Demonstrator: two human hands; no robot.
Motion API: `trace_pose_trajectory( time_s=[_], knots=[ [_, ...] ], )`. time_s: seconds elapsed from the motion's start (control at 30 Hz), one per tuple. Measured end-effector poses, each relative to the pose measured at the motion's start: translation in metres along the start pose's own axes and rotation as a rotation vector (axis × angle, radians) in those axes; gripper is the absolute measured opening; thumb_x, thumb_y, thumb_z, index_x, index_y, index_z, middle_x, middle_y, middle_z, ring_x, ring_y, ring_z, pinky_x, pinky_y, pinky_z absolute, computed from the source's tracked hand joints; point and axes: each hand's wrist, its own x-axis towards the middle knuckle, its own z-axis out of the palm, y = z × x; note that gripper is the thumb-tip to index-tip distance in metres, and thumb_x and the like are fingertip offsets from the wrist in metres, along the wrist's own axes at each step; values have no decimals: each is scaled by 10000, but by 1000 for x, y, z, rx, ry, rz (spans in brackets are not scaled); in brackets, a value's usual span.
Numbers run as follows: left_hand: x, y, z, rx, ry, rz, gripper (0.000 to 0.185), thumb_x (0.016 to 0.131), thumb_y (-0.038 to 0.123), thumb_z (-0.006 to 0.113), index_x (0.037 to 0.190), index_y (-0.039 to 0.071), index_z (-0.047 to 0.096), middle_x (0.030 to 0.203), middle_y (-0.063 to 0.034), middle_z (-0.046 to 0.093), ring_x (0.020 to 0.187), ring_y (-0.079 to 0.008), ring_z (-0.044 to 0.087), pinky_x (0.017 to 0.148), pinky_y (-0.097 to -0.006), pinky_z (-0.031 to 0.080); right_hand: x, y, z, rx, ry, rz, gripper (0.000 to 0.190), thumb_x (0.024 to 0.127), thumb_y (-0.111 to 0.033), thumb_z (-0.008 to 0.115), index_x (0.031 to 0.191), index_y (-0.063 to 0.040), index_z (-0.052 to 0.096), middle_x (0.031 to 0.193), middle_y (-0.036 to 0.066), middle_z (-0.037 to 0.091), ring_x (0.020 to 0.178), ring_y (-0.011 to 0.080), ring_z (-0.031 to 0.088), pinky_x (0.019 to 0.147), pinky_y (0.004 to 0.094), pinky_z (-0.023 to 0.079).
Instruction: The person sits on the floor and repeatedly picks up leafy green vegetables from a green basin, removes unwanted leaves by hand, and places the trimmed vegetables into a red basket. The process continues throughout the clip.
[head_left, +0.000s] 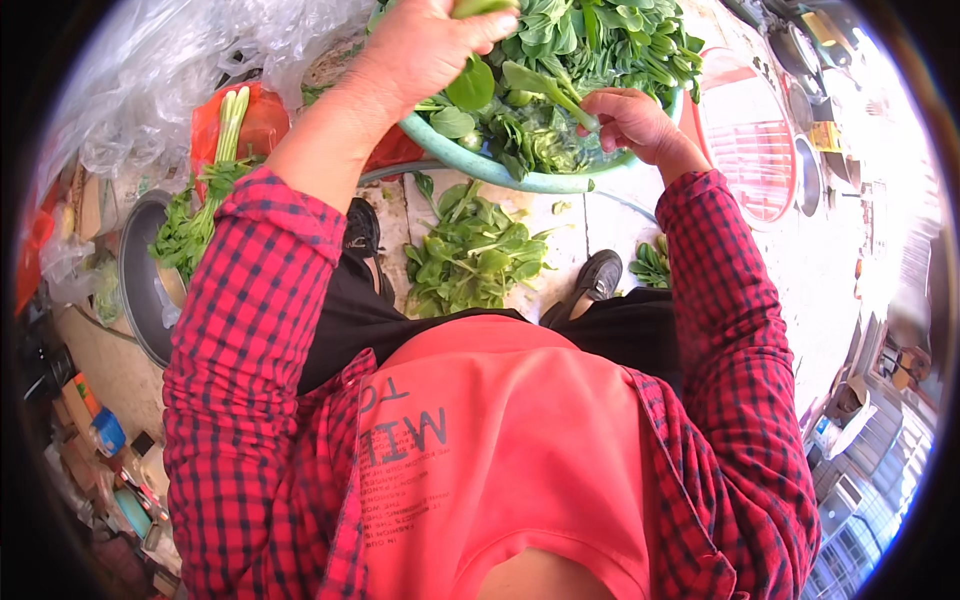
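A teal plastic basin (517, 178) lies before me, holding water and a heap of leafy bok choy (600, 41). My left hand (427, 56) is over the basin's left side, gripping a pale green vegetable stem (480, 7) cut off by the top picture edge. Over the right part of the basin, my right hand (634, 124) pinches the white base of a single bok choy stalk (559, 90) between thumb and fingers. Its leaf end points up and left. Wet leaves (555, 142) float under it, near the front rim.
Discarded green leaves (480, 251) lie piled on the floor between my shoes. A red plastic basket (757, 150) stands right of the basin. To the left are celery (232, 127) on a red plastic bag (270, 120), a dark grey bowl (142, 277) and clear plastic sheeting (165, 67).
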Motion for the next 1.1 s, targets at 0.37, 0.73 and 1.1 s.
trace_pose_trajectory(
  time_s=[0.37,0.73,1.1],
  knots=[
    [-33,-21,38,329,-354,83,340,896,191,652,1201,45,616,1047,-93,675,978,-192,627,882,-319,487,-65,-43,50,160,-110,-126,311,943,-272,610,1055,13,661,805,110,696,473,121,566,472,224,464],
    [-35,-20,12,-456,-389,-381,318,930,169,639,1207,17,599,1062,-58,652,939,-154,640,833,-323,550,-70,-56,58,-25,-2,-370,272,910,-303,681,887,-32,681,789,24,666,595,80,591,584,200,481],
    [-38,-6,5,-446,-415,-393,311,839,133,730,1119,48,624,948,-23,654,796,-99,600,724,-241,509,-71,-61,70,-130,11,-381,212,924,-256,657,855,-56,669,726,-10,625,548,56,553,531,185,427]
  ],
)
